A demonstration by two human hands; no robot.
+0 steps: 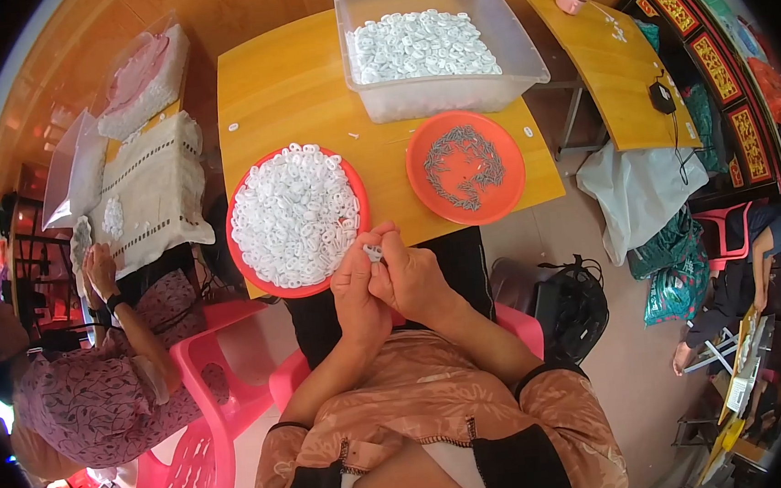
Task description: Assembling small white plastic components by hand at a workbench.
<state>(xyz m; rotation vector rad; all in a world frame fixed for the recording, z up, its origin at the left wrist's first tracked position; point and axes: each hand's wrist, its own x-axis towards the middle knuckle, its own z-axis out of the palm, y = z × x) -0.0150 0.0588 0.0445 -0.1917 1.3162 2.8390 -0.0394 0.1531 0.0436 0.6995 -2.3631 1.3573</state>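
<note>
Both my hands meet just beyond the near edge of the yellow table, fingers closed. Between the fingertips of my left hand [355, 288] and my right hand [408, 275] is a small white plastic clip [373, 254], mostly covered by the fingers. Beside my left hand stands a red basin [234, 247] heaped with white plastic clips [292, 217]. Beyond my right hand lies a shallow orange plate [475, 208] with many small grey nails [464, 167] spread in a rough ring. Whether a nail sits in the held clip cannot be made out.
A clear plastic bin [443, 96] of white clips stands at the table's [290, 77] far side. On the left, another person [111, 367] works at a cloth-covered table [152, 189]. A pink chair [203, 405], a black backpack [572, 310] and a second yellow table [599, 72] stand around.
</note>
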